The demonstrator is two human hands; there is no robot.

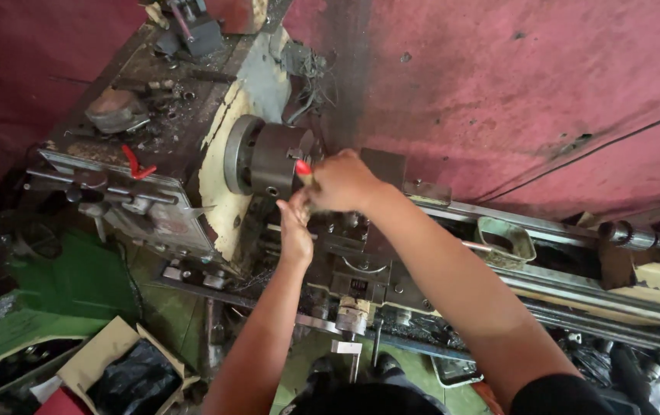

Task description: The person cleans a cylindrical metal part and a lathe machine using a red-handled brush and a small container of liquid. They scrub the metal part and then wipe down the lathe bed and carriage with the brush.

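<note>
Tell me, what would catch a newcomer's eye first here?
Probably the two bare arms meeting at the picture's centre, where the right hand grips a red-tipped tool beside the dark round metal chuck of a worn, cream-painted lathe. Behind it rises a stained dark-red wall.

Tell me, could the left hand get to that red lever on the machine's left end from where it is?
Probably yes: the left hand is by the chuck, and nothing visible blocks the red lever.

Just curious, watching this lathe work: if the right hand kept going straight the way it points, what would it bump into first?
Probably the dark round chuck: the right hand points left at it, red-tipped tool leading. Depth is unclear.
</note>
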